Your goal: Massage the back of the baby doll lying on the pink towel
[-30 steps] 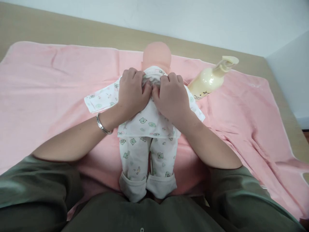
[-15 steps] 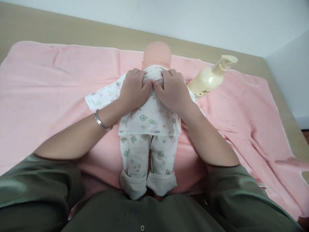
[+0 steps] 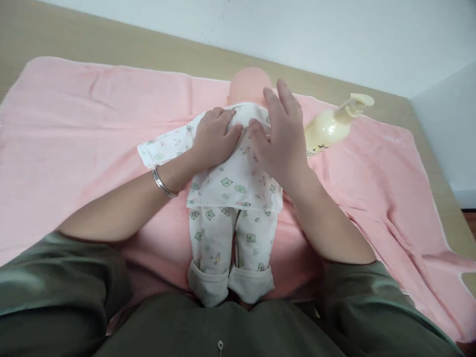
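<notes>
2 hands (image 3: 215,139), 1 doll (image 3: 250,85), 1 shirt (image 3: 236,171), 1 pr pants (image 3: 215,243), 1 pump btl (image 3: 329,129), 1 pink cloth (image 3: 111,106), 1 bangle (image 3: 162,182).

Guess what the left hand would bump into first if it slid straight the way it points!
Sliding over the printed shirt under it, the left hand would probably meet the doll's head first, though depth is hard to judge here.

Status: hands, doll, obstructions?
Left hand on white patterned cloth shirt; right hand open. Pink-headed doll wears it, on pink blanket. Possible obstruction: cream plastic pump bottle by right hand.
</notes>
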The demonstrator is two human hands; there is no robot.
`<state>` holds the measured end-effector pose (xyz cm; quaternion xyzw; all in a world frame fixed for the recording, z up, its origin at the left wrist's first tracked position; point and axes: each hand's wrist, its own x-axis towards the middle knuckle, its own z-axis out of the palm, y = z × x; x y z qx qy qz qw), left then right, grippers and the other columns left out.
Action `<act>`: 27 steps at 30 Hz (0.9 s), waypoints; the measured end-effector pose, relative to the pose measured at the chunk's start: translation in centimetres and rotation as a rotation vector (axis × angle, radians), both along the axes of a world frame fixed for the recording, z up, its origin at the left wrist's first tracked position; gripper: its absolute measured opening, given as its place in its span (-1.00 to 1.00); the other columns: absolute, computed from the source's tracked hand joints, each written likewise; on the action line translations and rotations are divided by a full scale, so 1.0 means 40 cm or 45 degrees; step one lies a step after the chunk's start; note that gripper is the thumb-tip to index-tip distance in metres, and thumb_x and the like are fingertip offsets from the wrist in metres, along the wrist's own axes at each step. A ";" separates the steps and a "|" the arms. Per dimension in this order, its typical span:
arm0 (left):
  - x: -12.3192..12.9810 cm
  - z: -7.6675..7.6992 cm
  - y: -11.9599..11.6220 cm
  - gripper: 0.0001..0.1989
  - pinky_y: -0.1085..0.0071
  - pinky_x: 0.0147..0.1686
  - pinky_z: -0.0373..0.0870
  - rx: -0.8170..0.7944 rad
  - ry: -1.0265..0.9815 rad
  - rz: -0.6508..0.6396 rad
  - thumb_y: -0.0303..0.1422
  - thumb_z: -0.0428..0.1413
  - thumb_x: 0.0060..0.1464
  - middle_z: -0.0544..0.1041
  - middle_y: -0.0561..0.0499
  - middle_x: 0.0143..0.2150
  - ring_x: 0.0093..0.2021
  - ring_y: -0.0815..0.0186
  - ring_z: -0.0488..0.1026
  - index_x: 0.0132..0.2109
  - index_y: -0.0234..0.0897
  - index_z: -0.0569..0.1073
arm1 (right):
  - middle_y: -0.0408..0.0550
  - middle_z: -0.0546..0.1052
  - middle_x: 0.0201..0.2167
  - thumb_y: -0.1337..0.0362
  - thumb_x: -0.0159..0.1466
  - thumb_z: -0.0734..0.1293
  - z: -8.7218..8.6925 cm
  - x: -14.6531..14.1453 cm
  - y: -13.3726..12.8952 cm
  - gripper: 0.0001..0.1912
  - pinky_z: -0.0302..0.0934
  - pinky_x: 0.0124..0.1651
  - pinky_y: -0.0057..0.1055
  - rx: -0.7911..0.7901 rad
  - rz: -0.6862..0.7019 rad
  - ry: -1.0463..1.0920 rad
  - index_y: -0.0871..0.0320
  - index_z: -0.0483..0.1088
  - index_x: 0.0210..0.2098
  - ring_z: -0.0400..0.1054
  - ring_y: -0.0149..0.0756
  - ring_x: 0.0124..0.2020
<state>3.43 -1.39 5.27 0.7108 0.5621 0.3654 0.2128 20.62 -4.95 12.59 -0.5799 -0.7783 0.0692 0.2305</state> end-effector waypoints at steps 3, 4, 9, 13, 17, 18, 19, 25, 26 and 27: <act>-0.002 -0.014 0.002 -0.51 -0.09 0.51 0.17 0.064 -0.053 0.005 0.00 0.01 0.39 0.56 -0.19 0.25 0.39 -0.19 0.38 0.26 -0.13 0.51 | -0.03 -0.01 0.66 0.16 0.51 0.13 -0.014 -0.014 -0.015 -0.39 -0.18 0.71 0.08 0.069 0.006 -0.015 0.06 0.16 0.52 -0.21 -0.11 0.69; -0.002 -0.017 0.002 -0.52 -0.08 0.52 0.18 0.080 -0.057 0.010 0.00 0.02 0.39 0.56 -0.17 0.26 0.39 -0.18 0.38 0.27 -0.10 0.51 | -0.01 0.01 0.65 0.17 0.51 0.12 -0.024 -0.019 -0.016 -0.39 -0.21 0.71 0.16 0.039 0.028 -0.025 0.08 0.17 0.52 -0.22 -0.07 0.69; 0.001 -0.013 -0.007 -0.51 -0.04 0.54 0.16 0.107 -0.052 0.022 -0.03 0.02 0.40 0.54 -0.12 0.34 0.42 -0.13 0.38 0.31 -0.08 0.48 | 0.22 0.08 0.62 0.12 0.55 0.09 -0.055 -0.021 0.001 -0.36 -0.23 0.67 0.32 -0.137 0.117 -0.054 0.28 0.21 0.51 -0.13 0.13 0.67; 0.001 -0.009 -0.012 -0.46 -0.02 0.60 0.06 0.083 -0.083 0.005 0.00 -0.02 0.41 0.46 -0.13 0.44 0.51 -0.12 0.28 0.34 -0.14 0.47 | 0.03 -0.01 0.66 0.14 0.54 0.13 -0.045 -0.005 0.010 -0.37 -0.22 0.72 0.11 0.025 0.061 0.010 0.16 0.15 0.54 -0.19 -0.04 0.69; 0.000 -0.021 -0.007 -0.47 -0.04 0.61 0.06 0.099 -0.058 0.031 -0.01 -0.02 0.41 0.46 -0.14 0.46 0.52 -0.09 0.28 0.34 -0.14 0.49 | 0.03 0.06 0.64 0.18 0.53 0.14 -0.053 -0.009 0.014 -0.41 -0.21 0.69 0.25 -0.096 0.072 -0.044 0.13 0.21 0.51 -0.15 0.05 0.68; 0.000 -0.023 -0.006 -0.47 -0.04 0.61 0.06 0.110 -0.061 0.037 0.00 -0.02 0.41 0.46 -0.12 0.45 0.52 -0.08 0.28 0.33 -0.12 0.49 | 0.09 0.09 0.63 0.17 0.53 0.15 -0.055 -0.011 0.013 -0.41 -0.20 0.67 0.31 -0.138 0.096 -0.065 0.18 0.23 0.50 -0.12 0.11 0.67; -0.001 -0.024 -0.006 -0.48 -0.04 0.60 0.08 0.119 -0.064 0.040 0.01 -0.02 0.42 0.47 -0.11 0.45 0.52 -0.07 0.29 0.33 -0.10 0.49 | 0.10 0.11 0.62 0.17 0.53 0.15 -0.054 -0.012 0.012 -0.41 -0.19 0.66 0.34 -0.161 0.114 -0.073 0.20 0.24 0.49 -0.09 0.14 0.66; -0.006 -0.011 -0.013 -0.50 -0.08 0.60 0.10 0.076 -0.059 0.000 0.01 -0.05 0.41 0.46 -0.08 0.45 0.52 -0.07 0.29 0.32 -0.03 0.48 | -0.10 -0.05 0.66 0.19 0.55 0.12 -0.030 -0.012 -0.003 -0.39 -0.17 0.72 0.08 0.009 0.085 -0.057 0.05 0.14 0.56 -0.24 -0.08 0.70; -0.006 -0.009 -0.014 -0.50 -0.09 0.60 0.07 0.065 -0.076 -0.005 0.02 -0.05 0.41 0.45 -0.07 0.46 0.53 -0.07 0.27 0.32 -0.03 0.47 | -0.08 -0.06 0.67 0.19 0.55 0.12 -0.031 -0.014 -0.004 -0.38 -0.20 0.73 0.09 -0.008 0.092 -0.078 0.07 0.13 0.56 -0.25 -0.07 0.70; -0.006 -0.009 -0.014 -0.50 -0.08 0.61 0.05 0.054 -0.092 -0.007 0.02 -0.06 0.41 0.44 -0.07 0.47 0.54 -0.07 0.25 0.32 -0.03 0.47 | -0.03 -0.04 0.66 0.19 0.56 0.12 -0.034 -0.017 -0.003 -0.38 -0.22 0.72 0.14 -0.046 0.106 -0.099 0.11 0.14 0.56 -0.23 -0.04 0.70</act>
